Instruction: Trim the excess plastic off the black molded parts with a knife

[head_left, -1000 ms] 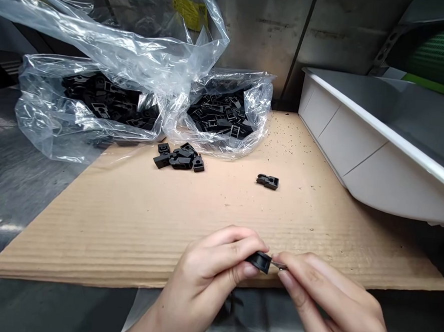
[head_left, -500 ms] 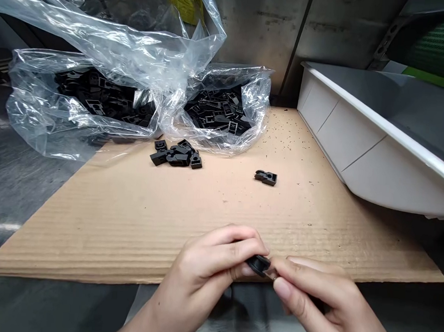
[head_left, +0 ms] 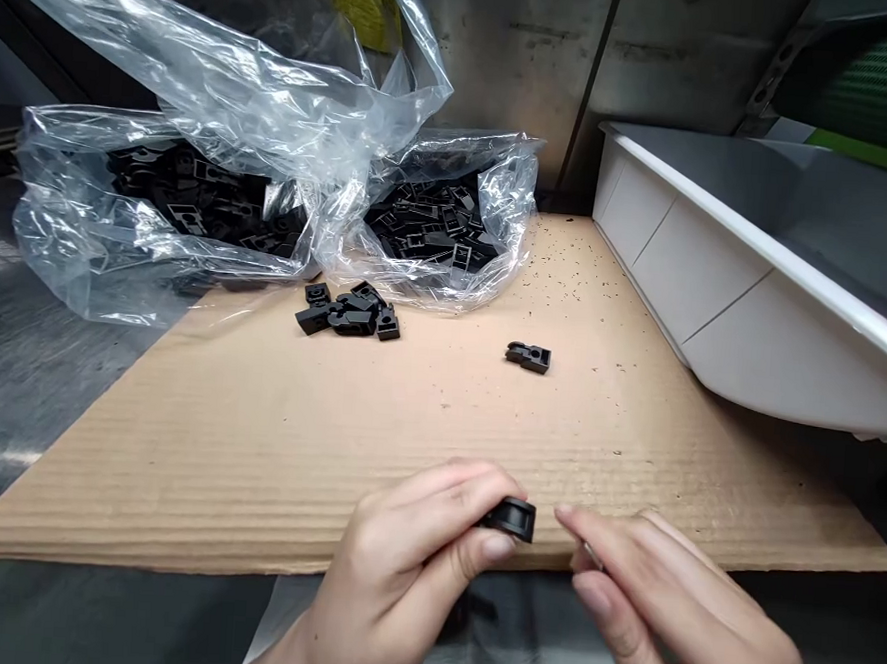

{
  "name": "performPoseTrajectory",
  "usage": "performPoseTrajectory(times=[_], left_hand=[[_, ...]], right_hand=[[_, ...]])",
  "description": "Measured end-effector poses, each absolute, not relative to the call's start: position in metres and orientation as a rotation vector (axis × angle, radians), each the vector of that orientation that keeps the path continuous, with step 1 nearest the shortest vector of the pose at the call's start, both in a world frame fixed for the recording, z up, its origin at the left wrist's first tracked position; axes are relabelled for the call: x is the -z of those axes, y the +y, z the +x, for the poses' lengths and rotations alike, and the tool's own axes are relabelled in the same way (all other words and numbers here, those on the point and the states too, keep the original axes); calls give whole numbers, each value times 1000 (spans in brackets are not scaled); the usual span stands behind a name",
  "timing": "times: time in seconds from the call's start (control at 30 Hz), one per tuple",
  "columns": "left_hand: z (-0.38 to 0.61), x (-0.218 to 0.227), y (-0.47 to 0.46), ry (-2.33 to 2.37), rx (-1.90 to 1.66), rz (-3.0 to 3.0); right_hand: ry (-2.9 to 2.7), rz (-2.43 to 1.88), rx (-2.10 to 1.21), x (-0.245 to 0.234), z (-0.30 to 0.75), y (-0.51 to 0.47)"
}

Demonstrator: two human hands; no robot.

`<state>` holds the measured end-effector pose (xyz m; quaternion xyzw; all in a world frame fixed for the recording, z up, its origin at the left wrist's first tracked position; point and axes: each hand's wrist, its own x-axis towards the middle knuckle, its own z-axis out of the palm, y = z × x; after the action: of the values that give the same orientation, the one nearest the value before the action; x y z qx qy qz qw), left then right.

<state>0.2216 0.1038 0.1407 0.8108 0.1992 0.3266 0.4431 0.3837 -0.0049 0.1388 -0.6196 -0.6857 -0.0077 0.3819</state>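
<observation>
My left hand (head_left: 406, 560) pinches a small black plastic part (head_left: 511, 518) between thumb and fingers, just over the near edge of the cardboard sheet (head_left: 256, 441). My right hand (head_left: 667, 606) is close beside it, fingers pinched on a thin metal tool (head_left: 592, 556) whose tip sits a little right of the part. One black part (head_left: 528, 356) lies alone in the middle of the cardboard. A small heap of black parts (head_left: 348, 313) lies further back on the left.
Two clear plastic bags (head_left: 427, 221) full of black parts stand at the back, the larger bag (head_left: 166, 205) on the left. A white bin (head_left: 724, 289) borders the cardboard on the right. Dark specks litter the cardboard near the bin.
My right hand has drawn the tool away to the right, off the black part. The left hand still holds the part and has turned it slightly.
</observation>
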Motion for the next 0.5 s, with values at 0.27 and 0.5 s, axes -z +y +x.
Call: performPoseTrajectory(times=[0.27, 0.5], left_hand=[[222, -139, 104, 490, -802, 1998], [222, -139, 105, 463, -781, 2007]], right_hand=[[-1705, -1569, -188, -142, 374, 7], [-1720, -1651, -74, -143, 372, 4]])
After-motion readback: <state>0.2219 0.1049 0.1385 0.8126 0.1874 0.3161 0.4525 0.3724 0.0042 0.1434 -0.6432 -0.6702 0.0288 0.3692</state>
